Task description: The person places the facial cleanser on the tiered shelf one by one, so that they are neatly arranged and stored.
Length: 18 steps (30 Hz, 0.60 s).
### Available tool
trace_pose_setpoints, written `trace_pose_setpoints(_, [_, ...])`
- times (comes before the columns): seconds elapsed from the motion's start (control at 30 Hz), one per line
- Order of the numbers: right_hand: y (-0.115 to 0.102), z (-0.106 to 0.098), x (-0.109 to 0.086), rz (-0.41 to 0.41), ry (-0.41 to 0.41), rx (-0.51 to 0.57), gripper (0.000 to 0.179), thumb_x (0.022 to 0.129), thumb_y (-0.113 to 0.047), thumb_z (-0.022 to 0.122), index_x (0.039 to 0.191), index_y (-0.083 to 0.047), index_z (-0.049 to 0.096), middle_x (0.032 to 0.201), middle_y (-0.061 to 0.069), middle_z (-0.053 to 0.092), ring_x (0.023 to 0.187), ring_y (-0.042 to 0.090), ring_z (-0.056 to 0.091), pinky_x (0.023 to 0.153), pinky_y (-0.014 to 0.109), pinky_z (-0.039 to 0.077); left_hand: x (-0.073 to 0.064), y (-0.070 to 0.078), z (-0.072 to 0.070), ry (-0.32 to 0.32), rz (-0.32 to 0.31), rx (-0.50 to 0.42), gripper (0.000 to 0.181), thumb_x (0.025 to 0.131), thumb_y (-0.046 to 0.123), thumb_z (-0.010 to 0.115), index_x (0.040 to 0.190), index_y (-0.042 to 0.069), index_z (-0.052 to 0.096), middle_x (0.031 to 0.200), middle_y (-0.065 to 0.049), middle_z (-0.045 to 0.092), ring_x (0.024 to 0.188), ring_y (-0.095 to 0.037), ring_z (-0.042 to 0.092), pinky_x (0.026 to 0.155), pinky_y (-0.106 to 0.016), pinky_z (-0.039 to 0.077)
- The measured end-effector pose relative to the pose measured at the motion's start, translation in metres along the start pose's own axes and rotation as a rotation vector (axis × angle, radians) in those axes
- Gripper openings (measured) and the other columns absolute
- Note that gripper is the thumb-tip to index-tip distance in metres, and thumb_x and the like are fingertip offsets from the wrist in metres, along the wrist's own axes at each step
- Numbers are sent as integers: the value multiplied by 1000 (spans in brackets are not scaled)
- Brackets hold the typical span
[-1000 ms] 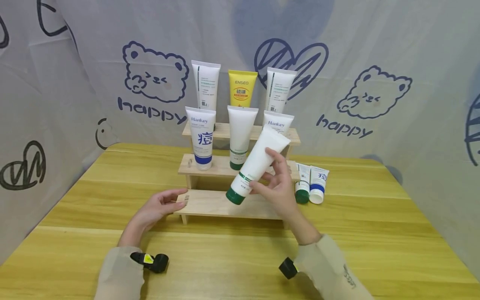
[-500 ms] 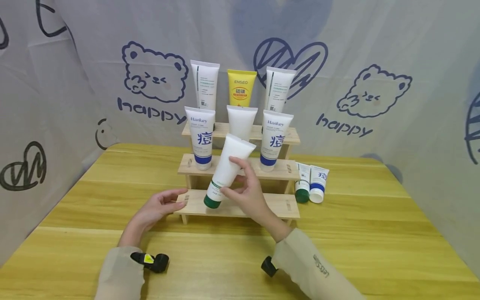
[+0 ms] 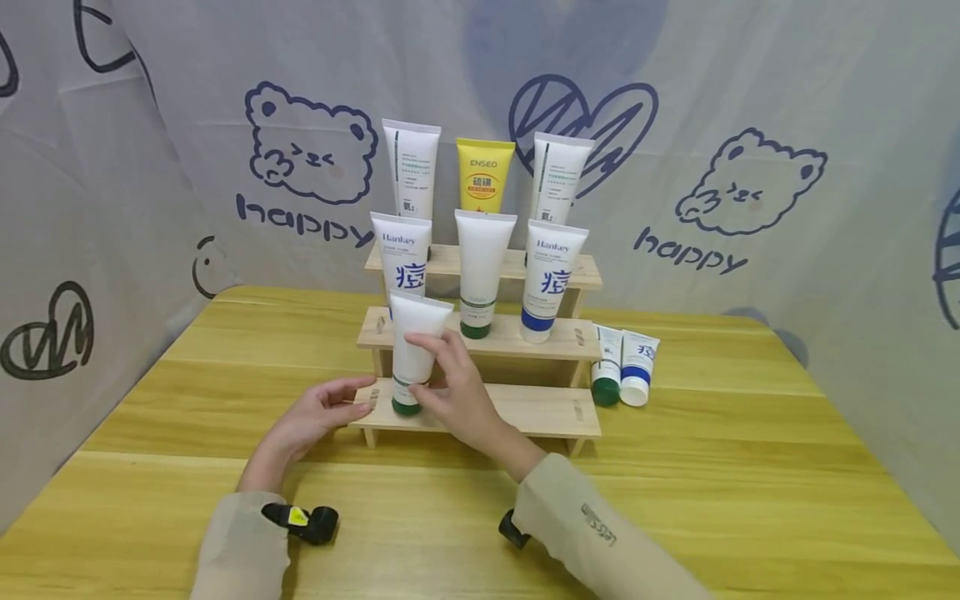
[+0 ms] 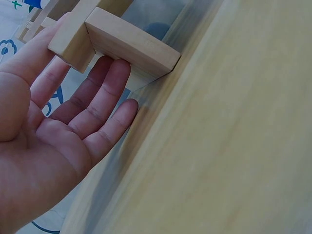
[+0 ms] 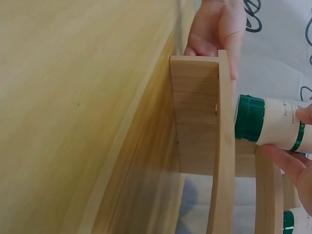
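In the head view my right hand [image 3: 468, 408] holds a white squeeze tube [image 3: 417, 329] with a green cap, fingers behind it and thumb in front. The tube stands nearly upright, cap down, over the left end of the lowest step of a wooden display rack [image 3: 540, 408]. The right wrist view shows its green cap [image 5: 250, 118] right at the step's surface. My left hand [image 3: 318, 415] grips the left end of that step between thumb and index finger. In the left wrist view the other fingers [image 4: 105, 100] reach under the step, by its leg.
On the middle step stand two blue-capped tubes [image 3: 553, 279] and a green-capped white tube [image 3: 483, 258] between them. Behind, the top step bears a yellow tube [image 3: 483, 175] flanked by two white tubes [image 3: 558, 179]. Two smaller tubes [image 3: 636, 367] lie right of the rack on the table [image 3: 712, 467].
My right hand has carried the white tube leftward and down from the rack's right side to the lowest step's left end, turning it from tilted to nearly upright. The left hand has stayed put.
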State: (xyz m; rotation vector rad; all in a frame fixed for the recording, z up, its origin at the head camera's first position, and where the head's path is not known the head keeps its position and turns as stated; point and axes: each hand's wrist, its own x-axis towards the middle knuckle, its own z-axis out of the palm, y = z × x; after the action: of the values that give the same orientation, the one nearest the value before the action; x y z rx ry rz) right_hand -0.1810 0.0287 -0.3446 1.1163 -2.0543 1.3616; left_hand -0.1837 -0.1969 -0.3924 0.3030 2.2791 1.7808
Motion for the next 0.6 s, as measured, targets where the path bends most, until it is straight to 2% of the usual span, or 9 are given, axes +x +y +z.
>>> trace_pose_setpoints(0.27, [0, 7, 3, -36, -68, -90, 57, 74, 13, 63, 123, -9, 43, 118, 18, 39, 104, 29, 47, 77, 23, 45, -1, 2, 1, -4, 3, -1, 53, 86, 22, 61, 130, -1, 43, 127, -20, 41, 108, -30, 38, 81, -32, 40])
trace_pose_setpoints(0.4, [-1, 8, 5, -54, -122, -128, 59, 75, 12, 63, 125, -10, 40, 125, 17, 37, 108, 30, 47, 79, 23, 45, -1, 2, 1, -5, 4, -3, 53, 86, 21, 61, 130, -1, 43, 127, -21, 41, 110, -31, 38, 82, -33, 40])
trace_pose_setpoints(0.6, [-1, 7, 6, -49, -144, -152, 59, 75, 12, 63, 124, -10, 40, 129, 18, 35, 108, 31, 48, 78, 23, 45, -1, 0, 0, -5, 9, 2, 53, 87, 21, 60, 131, -1, 42, 127, -22, 40, 111, -32, 37, 82, -32, 41])
